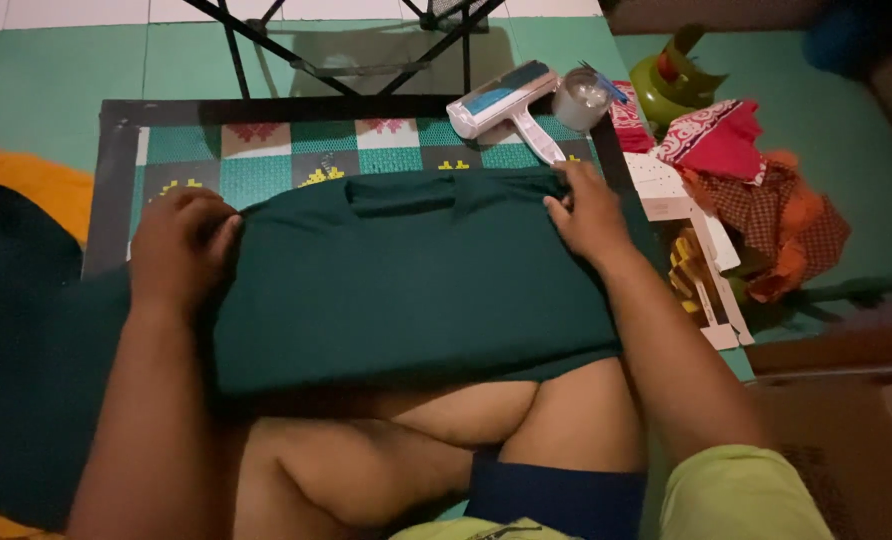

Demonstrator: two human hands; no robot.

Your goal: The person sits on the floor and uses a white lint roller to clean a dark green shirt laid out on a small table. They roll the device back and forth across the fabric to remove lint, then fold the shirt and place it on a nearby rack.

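1. The left hand [179,245] is resting on the left edge of a dark green folded garment [416,280], its fingers curled together and pinching the cloth at that edge.
2. The right hand [588,212] is lying flat on the garment's upper right corner, its fingers held side by side and pressing down rather than gripping.
3. The garment is lying spread across a low black-framed surface [116,180] covered by a checked green mat [266,160], with its near edge hanging over the person's crossed bare legs.
4. A white lint roller with a blue strip [506,105] is lying on the surface's far right corner, just beyond the right hand.
5. A clear roll of tape [581,98] is sitting just beside the roller.
6. A heap of red and orange patterned cloths [756,190] is lying on the floor to the right, well apart from the garment.
7. Black metal legs [346,60] are standing on the green floor behind the surface.
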